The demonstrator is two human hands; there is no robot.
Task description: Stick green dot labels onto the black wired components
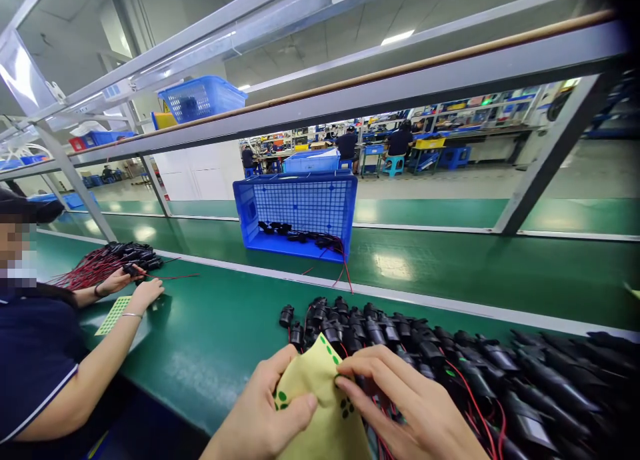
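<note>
At the bottom centre of the frame, the left hand (260, 413) and right hand (410, 407) both pinch a yellow sticker sheet (320, 407) with green dots, held between them just before the black connectors (400, 340) on the green worktop (210, 340).

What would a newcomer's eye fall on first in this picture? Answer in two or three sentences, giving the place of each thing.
At the bottom centre, the left hand and right hand pinch a yellow sheet of green dot stickers. Just behind and to the right lies a heap of black connectors with red wires on the green belt. Further back stands a blue crate, and at the left a co-worker's hands touch a similar bundle.
</note>
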